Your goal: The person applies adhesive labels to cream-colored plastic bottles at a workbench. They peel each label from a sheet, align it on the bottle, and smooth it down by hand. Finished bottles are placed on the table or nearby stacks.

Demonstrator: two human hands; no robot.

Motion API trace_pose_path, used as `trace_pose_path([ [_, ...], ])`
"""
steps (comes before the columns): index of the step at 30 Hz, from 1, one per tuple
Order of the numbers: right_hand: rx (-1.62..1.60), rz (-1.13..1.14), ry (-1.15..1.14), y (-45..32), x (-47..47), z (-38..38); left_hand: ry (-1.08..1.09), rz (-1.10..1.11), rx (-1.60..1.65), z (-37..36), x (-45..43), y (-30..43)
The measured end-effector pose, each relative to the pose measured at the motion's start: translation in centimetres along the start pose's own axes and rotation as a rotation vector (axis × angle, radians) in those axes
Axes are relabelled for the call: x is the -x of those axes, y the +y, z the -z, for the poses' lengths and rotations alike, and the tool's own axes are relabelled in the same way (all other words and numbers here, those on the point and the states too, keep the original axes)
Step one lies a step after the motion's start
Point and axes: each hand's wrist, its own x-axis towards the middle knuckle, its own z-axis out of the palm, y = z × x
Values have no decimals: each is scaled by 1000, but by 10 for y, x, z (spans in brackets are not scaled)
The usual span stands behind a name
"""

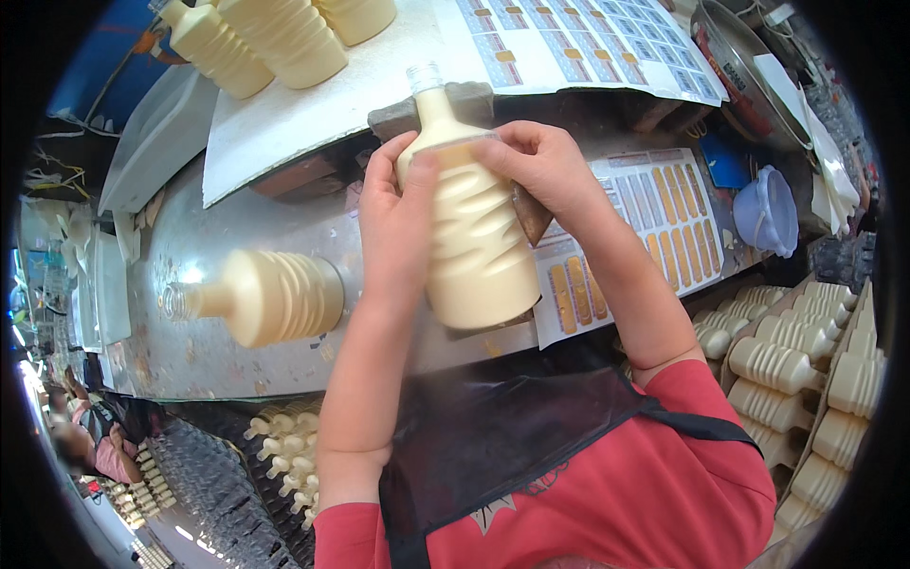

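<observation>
A cream-coloured ribbed bottle (483, 249) with a clear threaded neck lies tilted before me, its neck pointing away. My left hand (398, 206) holds its shoulder on the left, thumb on top. My right hand (537, 160) is at the shoulder's right side, thumb and fingers pinching the end of a narrow label strip (455, 153) that lies across the bottle below the neck. Part of the strip is hidden by both thumbs. A second cream bottle (284, 299) lies on its side on the metal table (192, 370), neck to the left.
Sheets of gold and blue labels (682, 227) lie right of the bottle. A raised white board (284, 142) holds more label sheets (569, 43) and several bottles (284, 43). A lilac bucket (766, 212) stands right. Crates of bottles (775, 363) are below right; a person (106, 441) works far left.
</observation>
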Motion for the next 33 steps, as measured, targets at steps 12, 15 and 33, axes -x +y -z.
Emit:
trace_pose_path([
  [12, -40, 300, 209, -10, 10, -2, -19, -398, -449, 12, -9, 10],
  [15, 43, 408, 222, -17, 16, -1, -28, -370, -409, 14, -9, 8],
  [33, 1012, 3, 958, -10, -60, 541, -122, 148, 67, 1, 16, 8],
])
